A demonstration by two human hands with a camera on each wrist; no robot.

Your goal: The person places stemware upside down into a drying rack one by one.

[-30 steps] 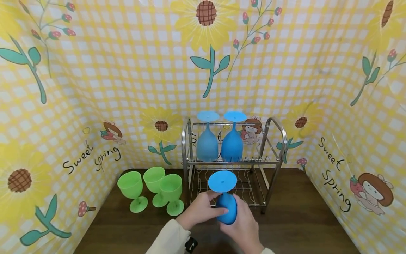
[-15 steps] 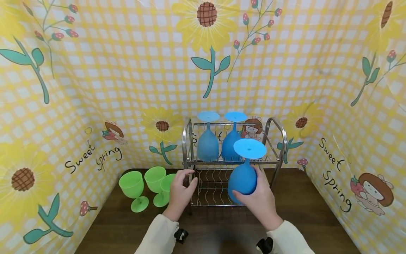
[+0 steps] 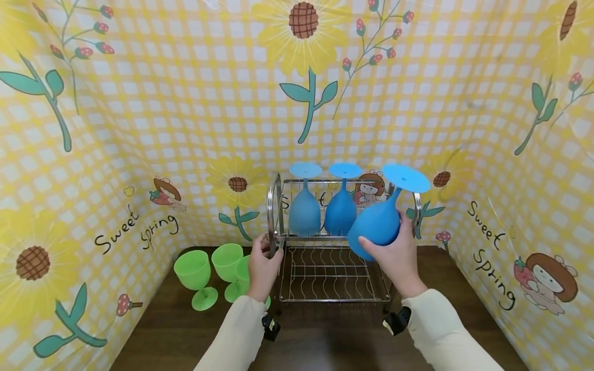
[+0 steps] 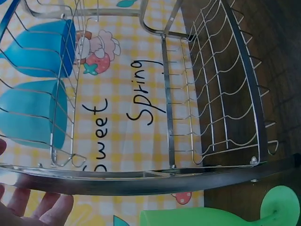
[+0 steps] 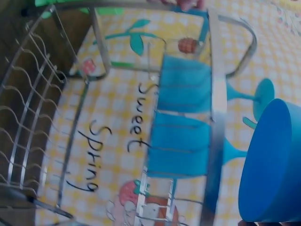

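The blue cup (image 3: 377,231) is up by the top shelf (image 3: 297,238) of the rack (image 3: 336,300).
It has just gone higher and further right, and now it leans. That puts it near the two other blue cups (image 3: 304,214), which stand upside down on that shelf. The right hand (image 3: 398,260) has its fingers bent round its wide part; the left hand (image 3: 264,265) has come to the left post (image 3: 270,206) and holds it, fingers curled. The cup is plain bright blue, flat foot up, mouth tipped down to the left.
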